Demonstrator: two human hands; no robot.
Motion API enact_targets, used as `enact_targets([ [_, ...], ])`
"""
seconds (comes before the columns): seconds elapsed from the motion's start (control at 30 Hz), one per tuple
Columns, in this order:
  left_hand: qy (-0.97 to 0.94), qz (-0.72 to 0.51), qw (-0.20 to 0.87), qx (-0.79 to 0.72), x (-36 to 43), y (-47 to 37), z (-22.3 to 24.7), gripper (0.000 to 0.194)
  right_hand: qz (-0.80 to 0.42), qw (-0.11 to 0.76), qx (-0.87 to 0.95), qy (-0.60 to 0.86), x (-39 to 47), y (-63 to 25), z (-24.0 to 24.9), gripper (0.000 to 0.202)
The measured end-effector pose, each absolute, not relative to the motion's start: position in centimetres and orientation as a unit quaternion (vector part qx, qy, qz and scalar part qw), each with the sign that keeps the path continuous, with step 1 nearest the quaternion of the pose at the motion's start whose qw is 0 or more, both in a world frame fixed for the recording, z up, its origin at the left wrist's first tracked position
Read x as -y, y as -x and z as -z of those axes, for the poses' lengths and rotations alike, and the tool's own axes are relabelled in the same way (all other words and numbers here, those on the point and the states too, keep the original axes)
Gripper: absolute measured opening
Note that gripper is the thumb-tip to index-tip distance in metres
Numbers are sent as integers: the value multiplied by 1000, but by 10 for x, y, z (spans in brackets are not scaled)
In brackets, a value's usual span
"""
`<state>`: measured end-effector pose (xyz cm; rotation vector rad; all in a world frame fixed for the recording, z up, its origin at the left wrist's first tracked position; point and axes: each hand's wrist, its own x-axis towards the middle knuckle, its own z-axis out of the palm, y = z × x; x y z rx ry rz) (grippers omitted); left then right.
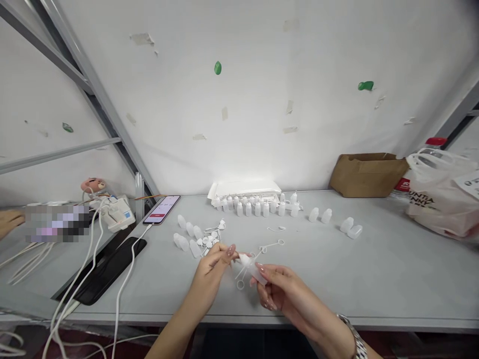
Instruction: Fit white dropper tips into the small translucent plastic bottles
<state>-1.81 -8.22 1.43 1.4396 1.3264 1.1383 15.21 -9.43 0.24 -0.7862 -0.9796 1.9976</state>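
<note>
My right hand (279, 286) is closed around a small translucent plastic squeeze bottle (258, 274), held tilted above the table with its white top toward my left hand. My left hand (213, 267) is closed in a pinch beside that top; what lies between its fingertips is hidden. Around the bottle are thin white plastic strips with ring ends (240, 284), some of them partly behind it. A pile of small white caps (209, 242) lies just beyond my left hand, with several loose bottles (194, 248) to its left.
Capped bottles (258, 209) stand in rows before a white tray (243, 188). More bottles (326, 216) are at right. A brown paper box (368, 174) and plastic bag (430, 199) stand far right. Left are a phone (161, 209), black device (105, 269), cables and another person's hand (10, 222).
</note>
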Motion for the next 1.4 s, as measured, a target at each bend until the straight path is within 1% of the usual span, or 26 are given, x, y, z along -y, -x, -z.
enact_targets([
  [0.07,-558,-440,465,-528,82,20,-18,39,-754,399,403,330,93,-154,-5,35],
  [0.13,-518,-440,535,-502,81,20,-19,40,-726,413,425,349,92,-156,-7,36],
  [0.23,-431,-464,644,-429,81,21,-19,33,-677,430,463,378,90,-161,-10,37],
  [0.37,-353,-493,706,-365,81,23,-20,27,-610,435,520,411,90,-165,-11,34],
  [0.57,-298,-527,708,-365,82,25,-20,20,-493,430,593,470,97,-162,-9,28],
  [0.7,-259,-527,725,-360,83,24,-18,19,-429,417,632,492,103,-159,-7,24],
  [0.83,-237,-529,744,-332,86,20,-16,20,-410,394,665,484,107,-158,-8,21],
  [0.93,-227,-528,755,-316,88,18,-17,21,-402,392,680,472,109,-156,-7,20],
  [1.07,-207,-519,765,-320,90,15,-22,22,-381,406,692,459,112,-154,-5,18],
  [1.4,-186,-515,772,-324,93,12,-22,22,-272,445,736,432,116,-154,2,15],
])
